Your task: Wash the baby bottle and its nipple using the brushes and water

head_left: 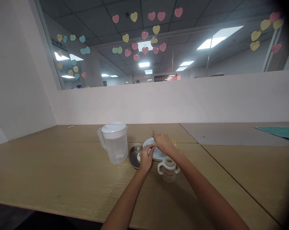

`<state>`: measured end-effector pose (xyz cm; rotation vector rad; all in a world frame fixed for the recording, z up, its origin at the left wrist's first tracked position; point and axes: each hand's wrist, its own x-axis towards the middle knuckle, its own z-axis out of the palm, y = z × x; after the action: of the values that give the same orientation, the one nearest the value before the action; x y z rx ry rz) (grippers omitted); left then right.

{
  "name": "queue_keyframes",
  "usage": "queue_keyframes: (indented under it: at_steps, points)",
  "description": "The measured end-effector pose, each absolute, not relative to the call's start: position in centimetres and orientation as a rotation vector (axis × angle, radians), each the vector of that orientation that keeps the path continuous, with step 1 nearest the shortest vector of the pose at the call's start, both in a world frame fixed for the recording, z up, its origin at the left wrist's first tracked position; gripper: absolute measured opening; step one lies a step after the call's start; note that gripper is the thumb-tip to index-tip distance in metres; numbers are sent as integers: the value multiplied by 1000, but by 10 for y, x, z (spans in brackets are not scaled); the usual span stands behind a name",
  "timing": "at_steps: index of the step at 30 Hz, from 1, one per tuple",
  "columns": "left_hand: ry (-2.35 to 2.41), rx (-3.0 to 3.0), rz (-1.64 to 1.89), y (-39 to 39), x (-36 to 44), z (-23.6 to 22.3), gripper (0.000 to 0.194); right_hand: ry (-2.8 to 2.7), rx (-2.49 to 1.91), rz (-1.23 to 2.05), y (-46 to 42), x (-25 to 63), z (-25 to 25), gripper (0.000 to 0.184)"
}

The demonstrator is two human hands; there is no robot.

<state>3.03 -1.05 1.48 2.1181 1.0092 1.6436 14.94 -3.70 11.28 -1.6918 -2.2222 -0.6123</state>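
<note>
Both my hands meet above a pale blue-white plate (157,156). My left hand (146,156) is closed in a pinch on something small that I cannot make out. Against it, my right hand (164,142) is closed around a thin, light-coloured stick (151,128), whose upper tip sticks out past the fingers. Just below the right wrist stands a clear baby bottle (169,175) with white handles, red print and an open top. Left of my left hand, a round dark metal dish (133,158) has a clear dome-shaped cap (137,148) at it, and a white ring-like piece (138,157) is partly hidden.
A translucent lidded pitcher (117,147) stands left of the dish. Something yellow (174,143) shows behind my right wrist. A green cloth (279,131) lies at the far right of the wooden table (63,172). A white wall (159,102) with a window rises behind.
</note>
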Motion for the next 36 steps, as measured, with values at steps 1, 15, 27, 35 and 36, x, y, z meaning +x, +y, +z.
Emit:
queue_keyframes:
  at_steps: [1,15,27,35,36]
  points:
    - [1007,2120,1645,-10,30,15,24,-2215,-1684,-612,-36,150,112,31]
    - [1008,2064,1629,-10,30,11,24,-2149,-1623,-466,-32,155,111,29]
    - [1039,2009,1635,-13,31,12,24,-2293,-1580,-459,-34,158,112,23]
    - [1046,2033,1602,-13,32,10,24,-2238,-1620,-472,-38,153,114,22]
    - [1046,2029,1599,-13,32,10,25,-2216,-1618,-450,-39,152,116,22]
